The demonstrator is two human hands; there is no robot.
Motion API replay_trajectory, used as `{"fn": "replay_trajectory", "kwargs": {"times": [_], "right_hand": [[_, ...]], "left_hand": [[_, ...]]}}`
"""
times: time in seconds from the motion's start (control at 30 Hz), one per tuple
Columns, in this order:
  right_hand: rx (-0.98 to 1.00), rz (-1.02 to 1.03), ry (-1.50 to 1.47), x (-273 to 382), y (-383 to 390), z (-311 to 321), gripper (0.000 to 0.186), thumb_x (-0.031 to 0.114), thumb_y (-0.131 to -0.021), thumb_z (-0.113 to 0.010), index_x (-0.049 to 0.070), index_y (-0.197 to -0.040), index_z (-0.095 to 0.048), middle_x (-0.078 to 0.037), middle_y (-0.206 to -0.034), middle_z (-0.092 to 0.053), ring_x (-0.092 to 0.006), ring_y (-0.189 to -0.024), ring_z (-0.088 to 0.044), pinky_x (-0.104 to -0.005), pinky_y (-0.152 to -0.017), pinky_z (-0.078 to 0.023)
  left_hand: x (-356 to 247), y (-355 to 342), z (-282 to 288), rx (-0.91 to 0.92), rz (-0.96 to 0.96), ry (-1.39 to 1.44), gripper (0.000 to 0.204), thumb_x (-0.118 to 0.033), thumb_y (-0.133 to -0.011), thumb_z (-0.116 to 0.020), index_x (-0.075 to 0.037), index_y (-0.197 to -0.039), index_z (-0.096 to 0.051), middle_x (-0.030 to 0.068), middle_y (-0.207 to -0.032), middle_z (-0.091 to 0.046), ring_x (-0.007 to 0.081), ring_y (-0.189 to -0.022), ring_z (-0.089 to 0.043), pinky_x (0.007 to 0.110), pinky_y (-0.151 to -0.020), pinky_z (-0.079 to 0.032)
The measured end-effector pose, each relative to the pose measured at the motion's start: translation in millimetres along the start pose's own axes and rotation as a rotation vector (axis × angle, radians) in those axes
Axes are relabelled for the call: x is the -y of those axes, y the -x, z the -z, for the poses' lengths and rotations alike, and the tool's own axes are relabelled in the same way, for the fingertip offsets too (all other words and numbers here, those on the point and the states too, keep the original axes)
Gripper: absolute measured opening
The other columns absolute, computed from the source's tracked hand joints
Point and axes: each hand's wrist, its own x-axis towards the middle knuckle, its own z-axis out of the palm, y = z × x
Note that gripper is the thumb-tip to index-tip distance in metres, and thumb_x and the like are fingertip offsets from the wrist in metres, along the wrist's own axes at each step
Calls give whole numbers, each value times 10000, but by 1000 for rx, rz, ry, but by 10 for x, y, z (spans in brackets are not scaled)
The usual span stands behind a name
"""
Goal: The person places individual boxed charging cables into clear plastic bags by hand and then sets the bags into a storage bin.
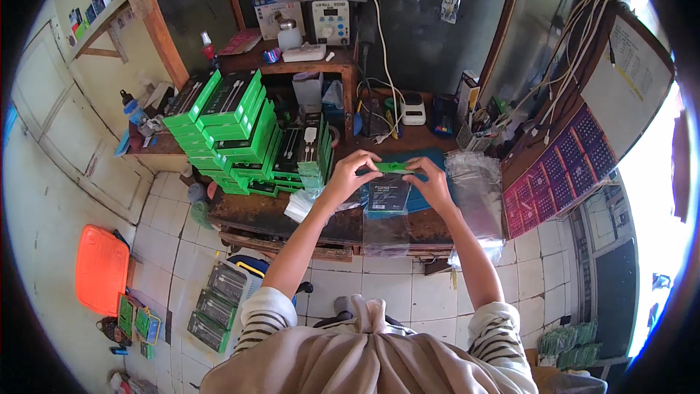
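Between my two hands is a small black box (389,195) with a green end, held at the bench's front edge. My left hand (354,174) pinches the left corner of its green end. My right hand (430,179) grips the opposite corner, fingers closed. A clear plastic bag (386,235) hangs below the box over the bench edge; how far the box sits inside it, I cannot tell. Beneath my hands lies a blue mat (440,193). A pile of clear plastic bags (474,186) is just right of my right hand.
Stacked green and black boxes (244,131) stand on the left of the wooden bench (251,211). A white device (413,109) and a pen basket (474,137) are at the back. Packed boxes (219,299) lie in a floor crate by an orange lid (102,268).
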Motion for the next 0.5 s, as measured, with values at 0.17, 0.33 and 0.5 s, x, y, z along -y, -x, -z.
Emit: {"fn": "replay_trajectory", "kwargs": {"times": [0.17, 0.33, 0.5], "right_hand": [[-53, -28, -138, 22, -73, 69, 166, -22, -710, -693, 3, -817, -568, -117, -1022, -579, -220, -926, -597, -320, -773, -498], [-42, -58, -389, 166, -237, 151, 164, -58, -708, -680, 21, -754, -544, -76, -905, -577, -180, -836, -594, -276, -788, -473], [-39, -225, -519, 74, -195, 154, 159, -60, -730, -660, 29, -744, -529, -35, -780, -575, -124, -786, -570, -257, -741, -461]], "left_hand": [[-144, -133, 24, -6, -11, 32, 195, -7, -686, -727, -30, -811, -578, 83, -1086, -517, 183, -951, -583, 307, -821, -517], [-128, -269, 56, -120, 159, 393, 277, 9, -683, -732, -25, -899, -561, 72, -1045, -519, 130, -925, -590, 257, -770, -499], [-151, -239, -65, -145, 273, 289, 276, 23, -717, -695, 0, -950, -550, 57, -925, -606, 106, -782, -620, 220, -689, -496]]}}
